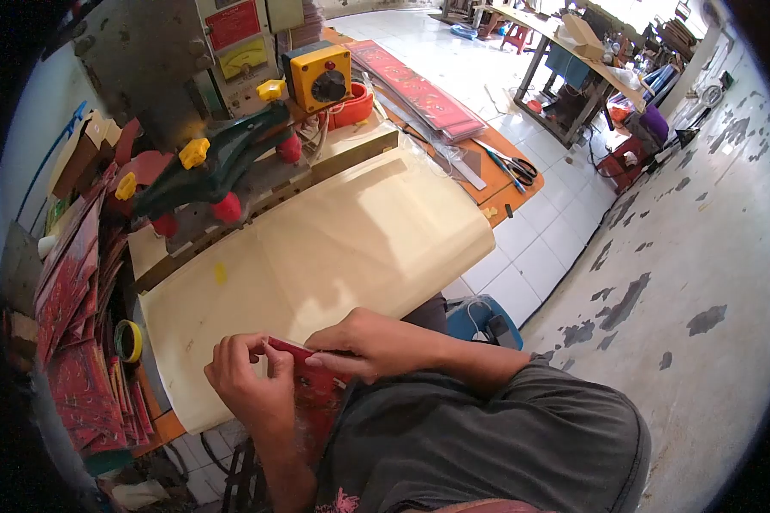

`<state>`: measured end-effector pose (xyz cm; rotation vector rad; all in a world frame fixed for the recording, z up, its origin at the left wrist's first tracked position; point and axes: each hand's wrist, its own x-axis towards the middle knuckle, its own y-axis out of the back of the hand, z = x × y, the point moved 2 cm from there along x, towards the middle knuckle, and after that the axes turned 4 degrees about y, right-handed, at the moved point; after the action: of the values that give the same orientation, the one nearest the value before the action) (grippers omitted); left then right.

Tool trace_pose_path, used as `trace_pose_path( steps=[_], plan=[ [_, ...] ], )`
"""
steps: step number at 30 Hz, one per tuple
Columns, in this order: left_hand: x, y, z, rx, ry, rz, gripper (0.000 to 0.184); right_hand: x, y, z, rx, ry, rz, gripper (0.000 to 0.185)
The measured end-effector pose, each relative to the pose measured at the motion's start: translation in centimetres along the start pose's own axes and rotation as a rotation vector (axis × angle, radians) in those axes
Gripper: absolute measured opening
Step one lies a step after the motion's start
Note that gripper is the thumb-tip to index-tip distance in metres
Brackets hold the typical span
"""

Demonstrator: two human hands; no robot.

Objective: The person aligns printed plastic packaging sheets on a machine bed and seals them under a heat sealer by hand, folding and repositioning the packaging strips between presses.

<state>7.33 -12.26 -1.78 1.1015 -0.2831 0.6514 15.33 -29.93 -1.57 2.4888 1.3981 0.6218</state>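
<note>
A red patterned piece [315, 395] is held near my body, at the front edge of the cream sheet [316, 248]. My left hand [255, 380] pinches its upper left corner between thumb and fingertips. On the piece's upper right edge, my right hand [355, 346] is closed, with the thumb lying along it. The lower part of the piece hangs down between my left forearm and my dark shirt. Both hands are close together, a small gap apart.
Behind the sheet stands a machine with a green arm [222, 171] and a yellow switch box [318, 75]. Red pieces [77, 385] pile up at left, beside a yellow tape roll [128, 340]. Scissors [522, 169] and long red panels [419, 90] lie on the right. A blue bin [485, 323] stands below.
</note>
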Motion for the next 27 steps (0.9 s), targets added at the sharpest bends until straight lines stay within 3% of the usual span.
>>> trace_pose_path(
  steps=[5, 10, 11, 12, 15, 18, 22, 24, 27],
  plan=[
    [-0.3, -0.2, -1.2, 0.034, 0.087, 0.054, 0.021, 0.1, 0.4, -1.1, 0.047, -0.116, -0.054, 0.027],
    [-0.2, 0.7, -4.8, -0.148, 0.255, 0.034, 0.019, -0.8, 0.6, -0.3, 0.059, -0.023, -0.011, 0.027],
    [-0.2, 1.4, -4.7, -0.222, 0.277, -0.024, 0.006, -1.2, 0.9, -0.2, 0.081, -0.002, 0.026, 0.027],
    [-0.3, 1.6, -4.7, -0.234, 0.27, -0.034, 0.006, -1.4, 1.1, -0.1, 0.074, -0.013, 0.037, 0.027],
    [-1.1, 1.3, -5.2, -1.143, 0.465, -0.164, 0.018, -1.5, 1.4, 0.5, 0.143, -0.108, 0.033, 0.028],
    [-2.0, 0.3, -4.6, -1.258, 0.44, -0.148, 0.027, -1.4, 1.6, 0.6, 0.104, 0.017, 0.062, 0.029],
    [-3.4, -0.1, -4.4, -1.207, 0.486, -0.172, 0.041, -1.5, 1.6, 0.5, 0.074, 0.08, 0.055, 0.029],
    [-4.0, 0.1, -5.9, -0.942, 0.479, -0.493, 0.034, -1.4, 1.9, 0.4, 0.068, 0.095, 0.052, 0.029],
    [-4.7, 0.1, -6.0, -0.876, 0.538, -0.356, 0.024, -1.4, 2.3, 0.2, 0.065, 0.081, 0.068, 0.027]
  ],
)
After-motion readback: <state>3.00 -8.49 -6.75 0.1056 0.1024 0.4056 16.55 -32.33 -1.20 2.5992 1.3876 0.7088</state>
